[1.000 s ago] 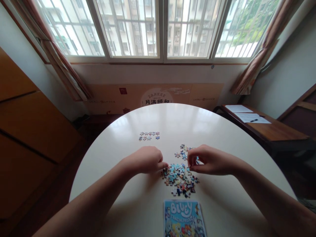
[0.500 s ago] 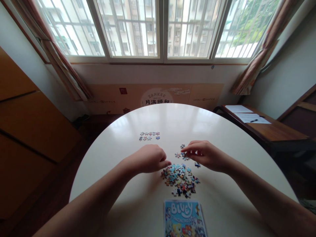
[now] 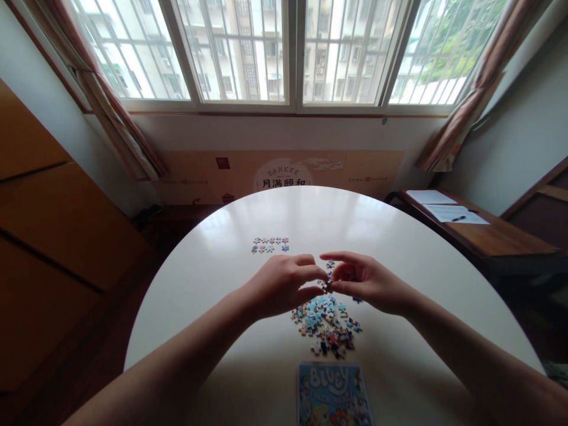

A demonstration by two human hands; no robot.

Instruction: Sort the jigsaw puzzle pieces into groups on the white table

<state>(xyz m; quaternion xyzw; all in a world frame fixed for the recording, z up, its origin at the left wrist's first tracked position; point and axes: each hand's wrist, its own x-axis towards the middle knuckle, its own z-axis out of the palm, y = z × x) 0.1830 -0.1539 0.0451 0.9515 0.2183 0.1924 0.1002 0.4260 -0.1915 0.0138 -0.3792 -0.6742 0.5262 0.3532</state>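
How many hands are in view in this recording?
2: the left hand and the right hand, fingertips close together, just beyond the main pile of puzzle pieces. No others show.

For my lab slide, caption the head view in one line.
Left hand and right hand close together beyond a heap of puzzle pieces on a white table.

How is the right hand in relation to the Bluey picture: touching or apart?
Apart. The head view plainly shows bare white table between the right hand and the Bluey picture, beside the puzzle pile.
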